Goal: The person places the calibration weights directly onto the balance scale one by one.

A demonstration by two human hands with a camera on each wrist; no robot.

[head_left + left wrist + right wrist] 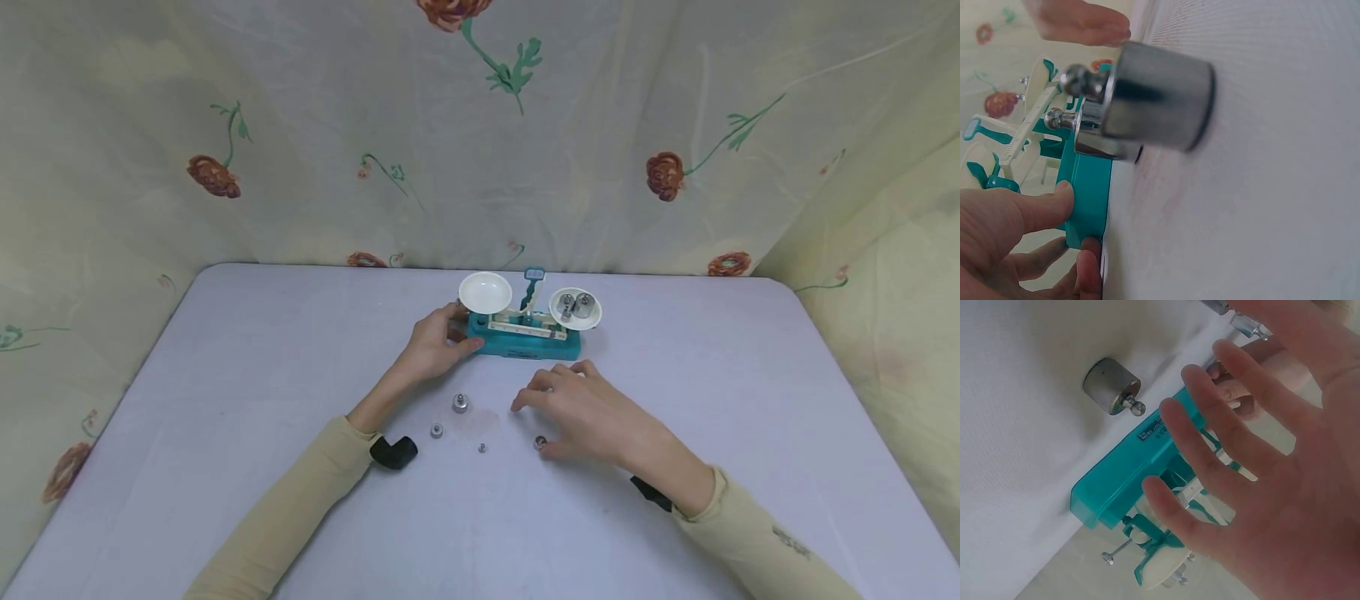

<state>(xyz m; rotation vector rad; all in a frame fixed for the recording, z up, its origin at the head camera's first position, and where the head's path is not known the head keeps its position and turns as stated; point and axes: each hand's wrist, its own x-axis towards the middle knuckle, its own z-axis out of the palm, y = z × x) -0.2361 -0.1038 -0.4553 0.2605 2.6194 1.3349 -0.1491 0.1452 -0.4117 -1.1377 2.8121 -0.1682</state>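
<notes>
A teal balance scale (pixel 525 344) with two white pans stands near the table's back edge. My left hand (pixel 437 343) grips the left end of its base, thumb in front, as the left wrist view (pixel 1088 206) also shows. The left pan (pixel 485 292) is bare; metal weights (pixel 584 305) sit in the right pan (pixel 594 321). My right hand (pixel 581 412) hovers over the table before the scale, fingers spread, holding nothing. A small weight (pixel 540 443) lies by its thumb. A metal weight (pixel 1110 385) stands on the table near its fingers in the right wrist view.
Loose knobbed weights stand on the table between the hands: a larger one (pixel 461 404), a smaller one (pixel 437 431) and a tiny one (pixel 482 448). The pale tabletop (pixel 247 375) stretches to both sides. A flowered curtain (pixel 315 167) hangs behind it.
</notes>
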